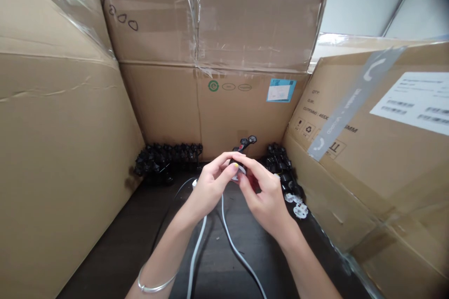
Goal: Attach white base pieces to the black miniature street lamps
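Both my hands meet over the dark table (115, 247), pinching a small white plug part (235, 175) between their fingertips. My left hand (210, 187) has its fingers curled onto it from the left; a silver bangle sits on that wrist. My right hand (264, 196) closes on it from the right. A white cable (199, 243) runs down from my hands toward me in two strands. A black connector (247, 141) sticks up just behind my fingers.
Tall cardboard boxes wall in the table: left (59, 149), back (217, 70) and right (379, 149). A row of black plugs (164, 156) lies along the back left. More black plugs (280, 163) and white plugs (298, 205) lie at the right.
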